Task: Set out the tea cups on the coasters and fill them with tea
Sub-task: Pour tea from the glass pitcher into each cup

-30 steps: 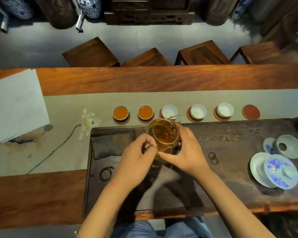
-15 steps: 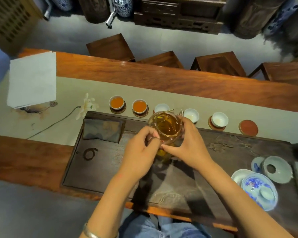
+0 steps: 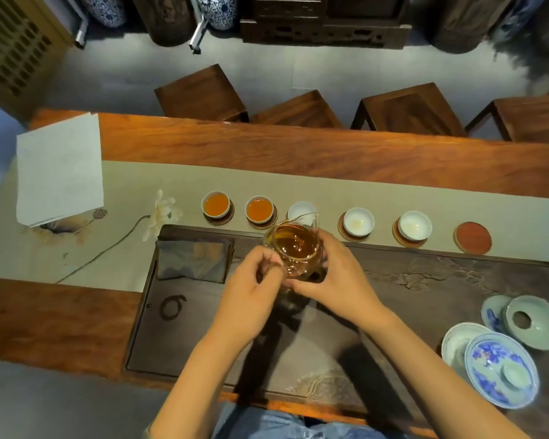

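A glass pitcher (image 3: 293, 248) of amber tea is held over the dark tea tray (image 3: 425, 289). My left hand (image 3: 251, 288) grips its handle side, and my right hand (image 3: 333, 274) curls round its right wall and base. Its spout points at the third cup (image 3: 300, 210), which is white and partly hidden behind it. On the runner, several small cups stand on round coasters: the two leftmost ones (image 3: 216, 204) (image 3: 259, 209) hold orange tea, and the fourth (image 3: 358, 220) and fifth (image 3: 415, 225) look empty. A red coaster (image 3: 472, 238) at the right end is bare.
A folded dark cloth (image 3: 193, 260) lies on the tray's left. Blue-and-white lidded bowls and saucers (image 3: 501, 369) and a pale strainer dish (image 3: 534, 321) sit at the right. A white paper stack (image 3: 59, 167) lies far left. Wooden stools (image 3: 203, 93) stand beyond the table.
The pitcher and both hands have stayed together near the third cup, edging slightly toward it. The camera view has shifted, tilting and moving to the left.
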Motion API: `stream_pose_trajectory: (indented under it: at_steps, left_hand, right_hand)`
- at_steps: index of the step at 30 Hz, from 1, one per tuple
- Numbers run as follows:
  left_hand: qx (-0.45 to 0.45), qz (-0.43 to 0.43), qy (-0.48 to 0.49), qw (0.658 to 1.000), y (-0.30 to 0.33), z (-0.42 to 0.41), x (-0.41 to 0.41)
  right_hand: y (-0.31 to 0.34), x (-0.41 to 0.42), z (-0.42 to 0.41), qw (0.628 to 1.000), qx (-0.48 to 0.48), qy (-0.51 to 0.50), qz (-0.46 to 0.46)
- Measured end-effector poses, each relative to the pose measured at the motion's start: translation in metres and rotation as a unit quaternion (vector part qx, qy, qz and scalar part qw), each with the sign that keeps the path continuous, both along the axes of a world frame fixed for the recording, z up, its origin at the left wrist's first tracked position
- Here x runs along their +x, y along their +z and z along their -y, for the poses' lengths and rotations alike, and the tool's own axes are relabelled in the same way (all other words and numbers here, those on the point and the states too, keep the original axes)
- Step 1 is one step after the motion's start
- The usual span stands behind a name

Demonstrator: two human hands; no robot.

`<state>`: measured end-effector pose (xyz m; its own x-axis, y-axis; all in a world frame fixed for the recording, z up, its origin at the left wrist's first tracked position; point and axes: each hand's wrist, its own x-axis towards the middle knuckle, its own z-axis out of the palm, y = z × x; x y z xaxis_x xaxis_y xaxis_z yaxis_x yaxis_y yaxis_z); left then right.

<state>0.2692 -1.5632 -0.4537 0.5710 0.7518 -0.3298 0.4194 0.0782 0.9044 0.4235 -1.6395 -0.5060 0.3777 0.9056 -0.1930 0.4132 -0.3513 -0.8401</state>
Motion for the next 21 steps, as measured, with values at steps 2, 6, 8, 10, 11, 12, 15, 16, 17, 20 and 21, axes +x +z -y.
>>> stream_pose_trajectory:
  at_steps: [2, 6, 8, 10, 11, 12, 15, 16, 17, 20, 21]
  left_hand:
    - [0.0, -0.01, -0.006, 1.0, -0.004, -0.009, 0.002]
    - [0.0, -0.025, -0.022, 0.999, -0.009, -0.027, 0.005]
    - [-0.001, -0.037, -0.031, 0.999, -0.012, -0.034, 0.005]
    - [-0.002, -0.048, -0.038, 0.998, -0.015, -0.041, 0.005]
    - [-0.003, -0.052, -0.039, 0.998, -0.016, -0.045, 0.005]
    - [-0.004, -0.055, -0.039, 0.998, -0.017, -0.048, 0.004]
    - [-0.006, -0.051, -0.038, 0.998, -0.018, -0.055, 0.006]
    - [-0.007, -0.049, -0.039, 0.998, -0.018, -0.058, 0.007]
    - [-0.007, -0.047, -0.041, 0.998, -0.018, -0.06, 0.008]
    - [-0.002, -0.054, -0.048, 0.997, -0.021, -0.067, 0.009]
    - [-0.001, -0.057, -0.049, 0.997, -0.022, -0.069, 0.01]
  right_hand:
    - [-0.006, -0.001, -0.006, 1.0, 0.0, -0.003, -0.019]
    - [-0.017, -0.001, -0.02, 0.999, -0.007, -0.014, -0.039]
    - [-0.021, 0.0, -0.027, 0.999, -0.014, -0.012, -0.037]
    - [-0.026, -0.001, -0.033, 0.999, -0.018, -0.007, -0.044]
    - [-0.028, -0.001, -0.036, 0.998, -0.015, -0.006, -0.054]
    - [-0.031, -0.002, -0.037, 0.998, -0.008, -0.008, -0.065]
    - [-0.037, -0.006, -0.041, 0.996, 0.002, -0.019, -0.091]
    - [-0.038, -0.007, -0.043, 0.995, 0.001, -0.022, -0.094]
    - [-0.038, -0.008, -0.044, 0.995, 0.0, -0.025, -0.097]
    - [-0.041, -0.008, -0.05, 0.995, -0.014, -0.024, -0.097]
    - [-0.041, -0.007, -0.052, 0.995, -0.02, -0.023, -0.097]
